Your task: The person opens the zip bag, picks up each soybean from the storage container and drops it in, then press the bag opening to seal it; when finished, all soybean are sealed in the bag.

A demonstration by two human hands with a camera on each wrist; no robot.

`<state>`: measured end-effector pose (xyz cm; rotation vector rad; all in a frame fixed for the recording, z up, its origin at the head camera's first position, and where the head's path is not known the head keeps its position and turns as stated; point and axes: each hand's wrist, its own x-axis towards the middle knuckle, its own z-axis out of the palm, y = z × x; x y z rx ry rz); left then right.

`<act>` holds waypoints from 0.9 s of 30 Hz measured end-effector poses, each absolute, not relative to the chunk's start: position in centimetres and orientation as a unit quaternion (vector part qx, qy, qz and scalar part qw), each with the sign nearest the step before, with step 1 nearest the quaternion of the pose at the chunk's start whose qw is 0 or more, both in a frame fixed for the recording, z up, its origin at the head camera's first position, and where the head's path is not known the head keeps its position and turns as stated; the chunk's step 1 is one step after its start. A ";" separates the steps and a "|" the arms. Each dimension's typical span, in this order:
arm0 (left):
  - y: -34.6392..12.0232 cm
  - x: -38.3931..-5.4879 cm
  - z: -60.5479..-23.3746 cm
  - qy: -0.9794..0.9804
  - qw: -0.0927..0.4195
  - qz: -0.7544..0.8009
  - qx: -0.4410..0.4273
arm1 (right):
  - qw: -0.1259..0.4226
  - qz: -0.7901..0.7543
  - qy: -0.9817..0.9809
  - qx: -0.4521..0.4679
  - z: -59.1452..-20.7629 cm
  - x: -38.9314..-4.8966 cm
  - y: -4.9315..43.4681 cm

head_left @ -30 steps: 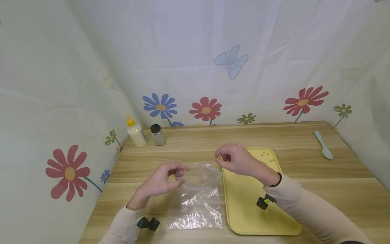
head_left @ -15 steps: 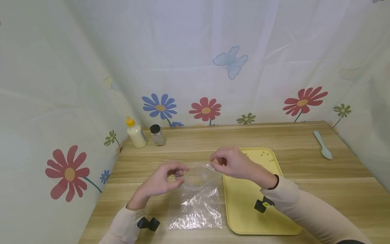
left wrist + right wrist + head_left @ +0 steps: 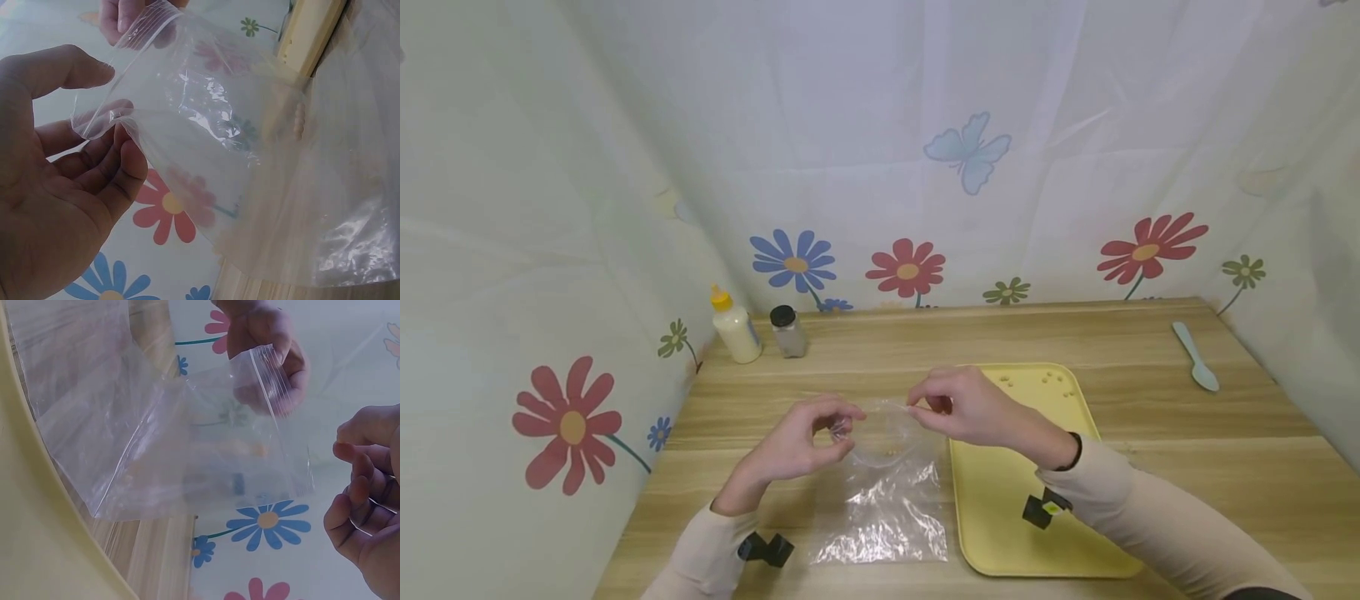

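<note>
A clear zip-lock bag stands with its mouth gaping and its lower part on the wooden table. My left hand holds one side of the mouth between thumb and curled fingers. Inside the bag lie several small yellowish beans. Close over the mouth's right side is my right hand, thumb and forefinger pinched together on what looks like one small bean, mostly hidden by the fingertips. In the right wrist view the pinched fingertips are apart from the bag's rim.
A yellow tray lies right of the bag, with several loose beans at its far end. At the back left stand a white bottle with a yellow cap and a black-lidded jar. A pale green spoon lies far right.
My right hand has moved left and slightly nearer, from beside the tray's far left edge to the bag's mouth. The left hand and bag stay put.
</note>
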<state>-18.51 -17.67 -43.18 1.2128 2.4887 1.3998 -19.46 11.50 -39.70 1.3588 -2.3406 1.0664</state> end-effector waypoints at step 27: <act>-17.7 -18.5 -43.4 0.807 0.025 0.452 0.380 | 0.102 0.347 -0.825 0.434 -39.4 -19.3 12.0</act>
